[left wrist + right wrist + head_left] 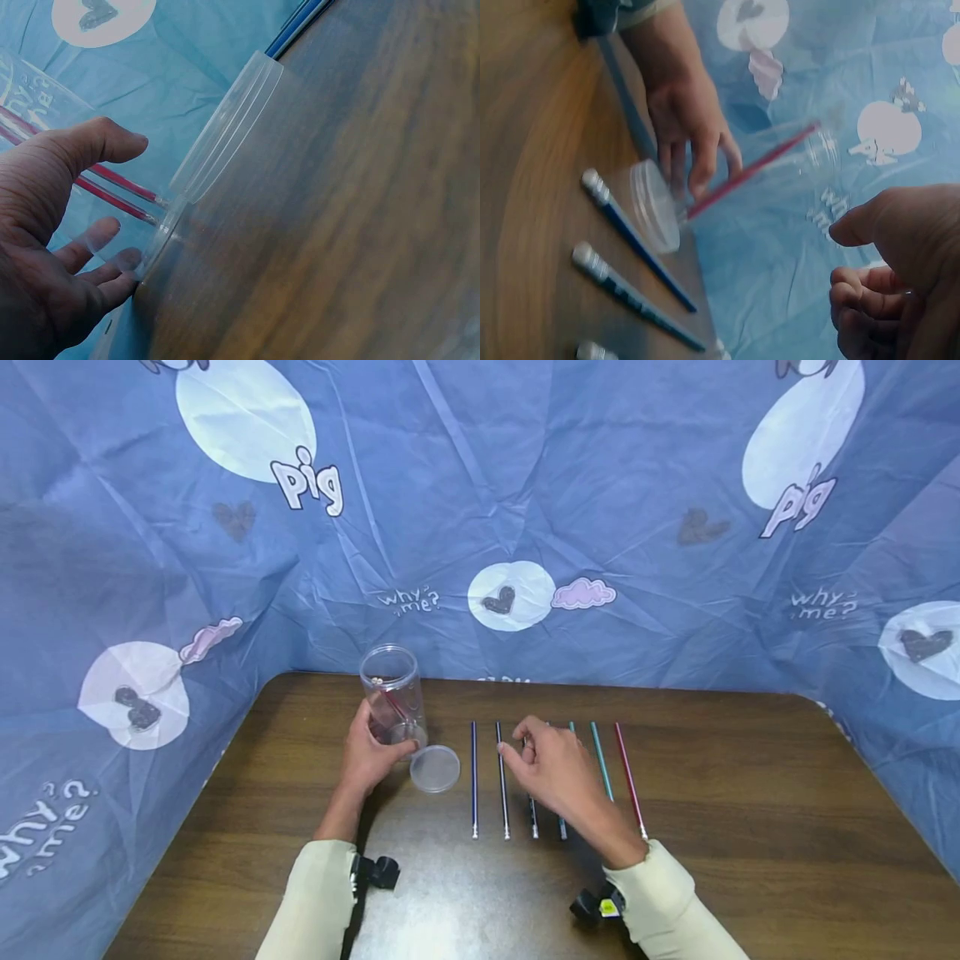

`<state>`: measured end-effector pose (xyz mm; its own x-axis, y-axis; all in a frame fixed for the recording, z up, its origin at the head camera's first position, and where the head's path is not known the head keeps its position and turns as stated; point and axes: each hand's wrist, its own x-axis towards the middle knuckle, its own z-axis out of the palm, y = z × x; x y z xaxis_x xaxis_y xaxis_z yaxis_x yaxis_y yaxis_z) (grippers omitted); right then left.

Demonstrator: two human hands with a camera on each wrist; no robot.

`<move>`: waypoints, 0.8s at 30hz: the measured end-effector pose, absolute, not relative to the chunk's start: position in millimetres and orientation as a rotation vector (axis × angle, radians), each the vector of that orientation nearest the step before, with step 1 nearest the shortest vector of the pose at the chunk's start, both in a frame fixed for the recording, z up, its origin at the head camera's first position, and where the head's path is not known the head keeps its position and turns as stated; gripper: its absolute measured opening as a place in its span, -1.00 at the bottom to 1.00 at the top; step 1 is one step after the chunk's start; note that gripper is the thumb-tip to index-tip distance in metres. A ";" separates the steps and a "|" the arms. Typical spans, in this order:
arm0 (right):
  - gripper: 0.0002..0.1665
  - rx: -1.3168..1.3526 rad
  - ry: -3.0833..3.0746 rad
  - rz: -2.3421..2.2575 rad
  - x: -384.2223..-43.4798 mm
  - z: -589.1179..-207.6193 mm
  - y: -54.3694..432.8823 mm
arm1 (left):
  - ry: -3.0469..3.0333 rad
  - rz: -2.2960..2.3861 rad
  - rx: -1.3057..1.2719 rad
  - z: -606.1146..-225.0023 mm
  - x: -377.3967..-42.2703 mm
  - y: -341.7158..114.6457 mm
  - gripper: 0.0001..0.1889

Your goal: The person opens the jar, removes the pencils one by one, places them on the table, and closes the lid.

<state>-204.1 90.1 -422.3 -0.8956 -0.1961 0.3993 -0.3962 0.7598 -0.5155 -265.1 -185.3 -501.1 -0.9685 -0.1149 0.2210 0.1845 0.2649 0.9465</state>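
Observation:
In the head view my left hand [371, 756] holds a clear plastic jar [392, 670] standing at the back left of the table, thumb on its near side. A red pencil [754, 166] leans inside the jar; two red lengths show through the wall in the left wrist view. The clear round lid [435, 769] lies flat just right of the jar. Over the row of pencils my right hand [551, 764] hovers with loosely bent fingers and nothing in them. It partly hides the middle pencils. A blue pencil [474, 781] and a dark one [502, 785] lie to its left.
Right of the hand lie a teal pencil [602, 760] and a red pencil [629, 777], part of the same spaced row. The brown wooden table [750, 827] meets a blue printed cloth [637, 527] at its back and sides.

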 end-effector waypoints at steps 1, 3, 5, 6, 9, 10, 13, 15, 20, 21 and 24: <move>-0.74 0.479 -2.624 0.895 -204.3 -421.2 86.5 | -2.292 -1.764 -0.063 -500.6 -264.9 -185.3 -0.09; -0.76 0.532 -2.603 0.928 -205.2 -419.5 79.3 | -2.298 -1.758 -0.059 -499.6 -264.4 -185.2 -0.09; -0.78 0.585 -2.578 0.953 -206.2 -418.0 72.1 | -2.302 -1.757 -0.055 -498.4 -263.6 -184.8 -0.09; -0.80 0.611 -2.564 0.963 -206.6 -417.2 68.6 | -2.304 -1.755 -0.049 -497.7 -263.2 -184.6 -0.09; -0.84 0.676 -2.521 1.018 -208.0 -414.6 58.2 | -2.313 -1.740 -0.043 -496.3 -262.3 -184.3 -0.08; -0.85 0.692 -2.507 1.037 -208.5 -413.7 54.7 | -2.316 -1.734 -0.039 -496.2 -262.1 -184.3 -0.08; -0.86 0.729 -2.477 1.097 -210.4 -410.7 44.9 | -2.326 -1.717 -0.038 -496.2 -261.7 -184.5 -0.09; -0.86 0.743 -2.482 1.126 -211.5 -408.3 39.3 | -2.327 -1.715 -0.042 -496.5 -261.5 -185.0 -0.09; -0.88 0.766 -2.503 1.190 -215.3 -403.1 27.4 | -2.295 -1.749 -0.068 -470.0 -245.6 -177.9 -0.13; -0.88 0.775 -2.497 1.191 -216.4 -402.0 25.2 | -2.285 -1.760 -0.077 -464.7 -242.6 -176.3 -0.13; -0.85 0.804 -2.473 1.183 -221.6 -397.9 19.3 | -2.269 -1.782 -0.086 -459.4 -240.2 -174.7 -0.14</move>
